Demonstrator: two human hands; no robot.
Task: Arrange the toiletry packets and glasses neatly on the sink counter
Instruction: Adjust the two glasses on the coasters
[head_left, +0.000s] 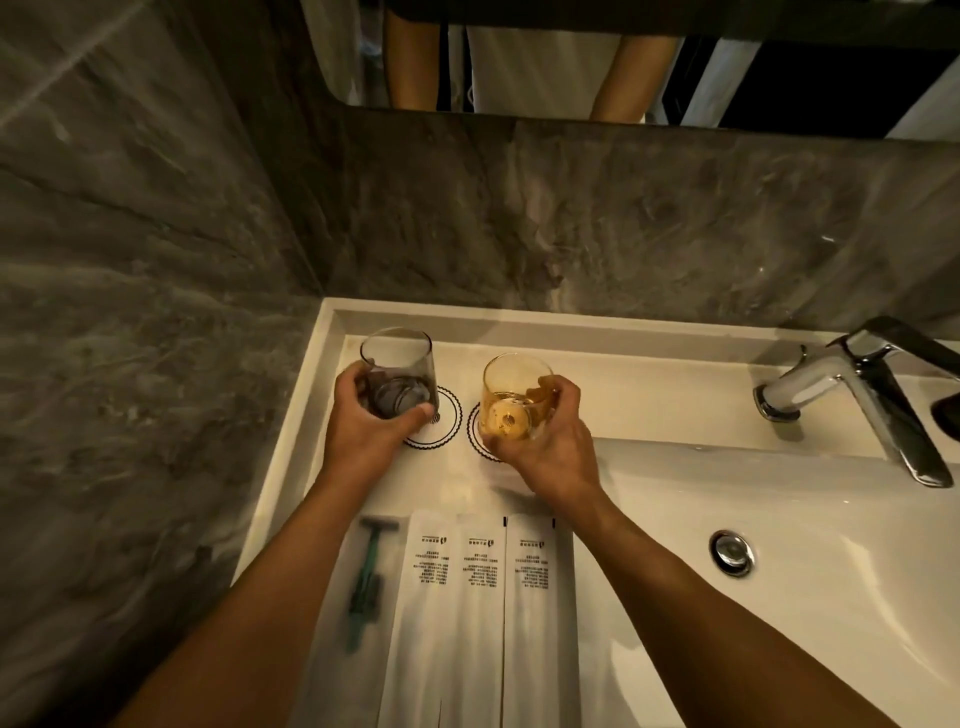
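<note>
Glasses step in hand, I'd judge; packets look done. Left to right:

Left hand (371, 426) is wrapped around the smoky grey glass (397, 371), thumb across the near wall, fingers behind. Glass tilts away from the camera; can't tell if its base touches the left coaster (447, 423), which shows mostly at its right edge.

Right hand (545, 436) is clamped on the amber glass (511, 397), fingers curled over the far side, palm low on the near wall. It sits over the right coaster (475, 431), also tilted; contact unclear.

Both forearms reach forward, roughly parallel, wrists slightly cocked inward.

Nearer the camera on the sink counter (649, 389): green razor (366, 577) in its clear wrap, then three white toiletry packets (483, 597) side by side, edges touching, squared up.

Next move calls for levelling each glass, centring it on its ring, setting it flat, then letting go without dragging the coaster.
</note>
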